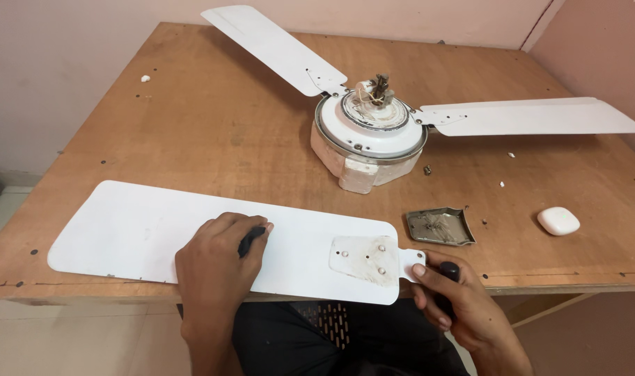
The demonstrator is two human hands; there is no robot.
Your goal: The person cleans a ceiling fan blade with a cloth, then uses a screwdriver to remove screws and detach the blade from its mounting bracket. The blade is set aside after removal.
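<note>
A detached white fan blade (157, 233) lies flat along the table's near edge, its metal bracket end (365, 259) pointing right. My left hand (216, 261) rests on the middle of the blade, fingers closed around a small black object (251, 240). My right hand (450, 299) sits at the bracket tip, gripping a black tool handle (448, 271), with the forefinger touching the blade's end tab. The white fan motor (370, 136) stands further back with two blades (276, 45) (533, 117) still attached.
A small grey metal tray (439, 226) with bits in it sits right of the blade. A white rounded case (558, 221) lies near the right edge. A loose screw (427, 169) lies beside the motor. The wooden table (192, 132) meets pink walls behind and at the right.
</note>
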